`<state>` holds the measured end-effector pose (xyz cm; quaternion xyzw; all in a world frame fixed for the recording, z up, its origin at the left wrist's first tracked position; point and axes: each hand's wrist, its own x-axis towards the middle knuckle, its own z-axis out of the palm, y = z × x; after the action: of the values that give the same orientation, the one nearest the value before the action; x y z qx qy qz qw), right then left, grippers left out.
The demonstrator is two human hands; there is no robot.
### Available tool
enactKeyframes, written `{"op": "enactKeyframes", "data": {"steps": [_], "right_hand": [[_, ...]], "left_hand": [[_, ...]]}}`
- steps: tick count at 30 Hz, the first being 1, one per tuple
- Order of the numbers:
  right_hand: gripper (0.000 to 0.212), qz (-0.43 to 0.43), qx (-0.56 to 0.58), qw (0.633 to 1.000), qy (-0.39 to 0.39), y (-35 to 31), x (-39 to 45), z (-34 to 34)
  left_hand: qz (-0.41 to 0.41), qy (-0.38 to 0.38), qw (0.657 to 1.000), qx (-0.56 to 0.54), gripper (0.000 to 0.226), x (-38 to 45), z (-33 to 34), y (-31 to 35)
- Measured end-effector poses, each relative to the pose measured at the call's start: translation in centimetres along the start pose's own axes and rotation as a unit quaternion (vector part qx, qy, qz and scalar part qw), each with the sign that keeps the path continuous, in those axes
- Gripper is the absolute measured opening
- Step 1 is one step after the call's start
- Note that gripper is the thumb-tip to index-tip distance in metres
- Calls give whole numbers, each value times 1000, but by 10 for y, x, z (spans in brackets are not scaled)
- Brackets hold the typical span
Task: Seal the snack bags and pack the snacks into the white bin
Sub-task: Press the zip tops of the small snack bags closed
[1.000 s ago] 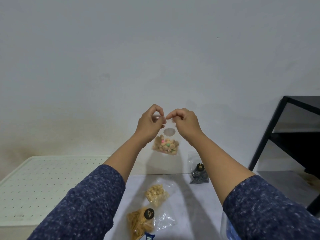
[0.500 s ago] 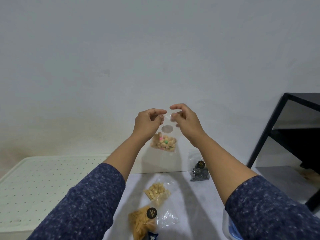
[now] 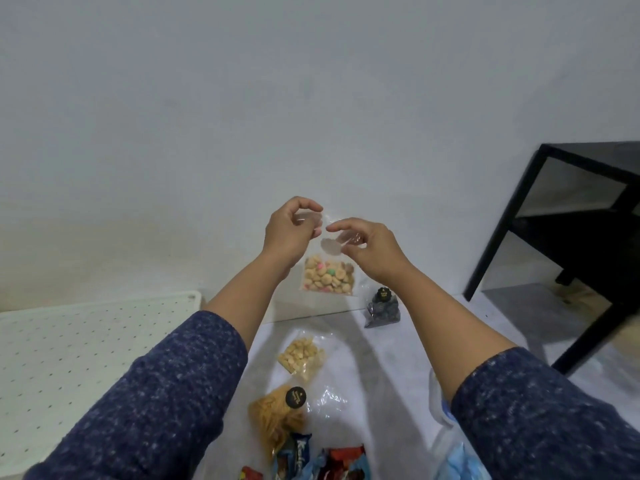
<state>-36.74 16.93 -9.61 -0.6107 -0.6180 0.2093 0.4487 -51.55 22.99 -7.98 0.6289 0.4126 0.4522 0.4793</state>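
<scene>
While it hangs in the air in front of the pale wall [image 3: 311,98], the clear snack bag [image 3: 328,271] carries small round biscuits, mostly tan with a few pink and green ones, all settled in its bottom half, and its top strip is pinched from both sides. The left hand [image 3: 289,233] grips the upper left corner between curled fingers and thumb, and the right hand [image 3: 372,249] pinches the top edge just beside it, so the biscuits dangle below both hands. Whether the strip is pressed closed cannot be told. Below, on the grey table [image 3: 398,358], lie 3 more clear bags: 1 of pale yellow pieces [image 3: 300,353], 1 of thin orange sticks with a black round sticker [image 3: 277,412], and a dark-filled bag [image 3: 382,308] standing near the wall. Wrapped chocolate bars [image 3: 311,460] crowd the near edge, and a crumpled plastic bag with blue inside [image 3: 446,445] sits under the right sleeve. A white perforated surface [image 3: 69,358] lies to the left, partly behind the left sleeve, and a black metal shelf frame [image 3: 554,220] stands to the right.
</scene>
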Motion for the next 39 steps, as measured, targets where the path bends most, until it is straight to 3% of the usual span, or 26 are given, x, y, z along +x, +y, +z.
{"op": "enactKeyframes", "data": {"steps": [3,7,10,20,28,34,39], "right_hand": [[46,45,19,999,23,15,-5,-3],[50,83,21,996,34,47,-6,-5],[48,107,13,994,24,76,-4,-1],[48,162,-62,984,-28,196,9,31],[49,177,-78,979,-59,238,14,40],[48,185,-77,979,-36,240,13,36],[41,177,-41,982,44,218,2,38]], "left_hand": [[72,-65,991,91,20,-4,7,-15],[69,-130,972,186,50,-7,17,-51],[60,-124,968,209,59,-7,34,-80],[-22,-76,962,260,55,11,89,-185],[-68,-88,951,290,54,21,113,-221],[-80,-109,947,293,60,21,114,-218],[-78,-96,951,285,60,19,98,-211]]}}
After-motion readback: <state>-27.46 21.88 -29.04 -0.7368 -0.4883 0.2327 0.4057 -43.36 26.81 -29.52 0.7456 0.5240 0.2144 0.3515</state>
